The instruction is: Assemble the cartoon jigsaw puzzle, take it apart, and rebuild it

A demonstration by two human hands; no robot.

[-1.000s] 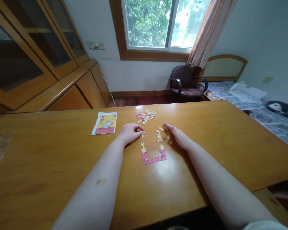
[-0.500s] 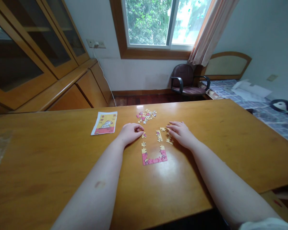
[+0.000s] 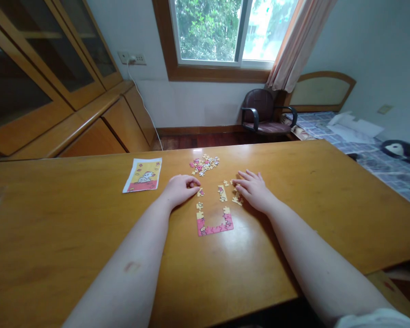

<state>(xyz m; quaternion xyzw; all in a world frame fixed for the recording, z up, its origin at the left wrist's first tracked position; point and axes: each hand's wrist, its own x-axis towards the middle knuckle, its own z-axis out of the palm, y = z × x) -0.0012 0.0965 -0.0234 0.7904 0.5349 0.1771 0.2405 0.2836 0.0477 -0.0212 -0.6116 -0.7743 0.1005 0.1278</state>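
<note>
A partly joined pink and yellow puzzle frame lies on the wooden table between my arms. My left hand rests curled on the table, fingertips pressed together beside a small piece; I cannot make out anything in them. My right hand lies flat with fingers spread over several loose pieces. A short joined strip sits between the hands. A heap of loose pieces lies just beyond them.
A picture card of the puzzle lies left of the heap. Wooden glass-door cabinets run along the left wall. Beyond the table stand a dark armchair, a window and a bed at the right.
My right hand turned from edge-on to palm-down and spread its fingers over the loose pieces. The left hand stayed put. The view shifted slightly.
</note>
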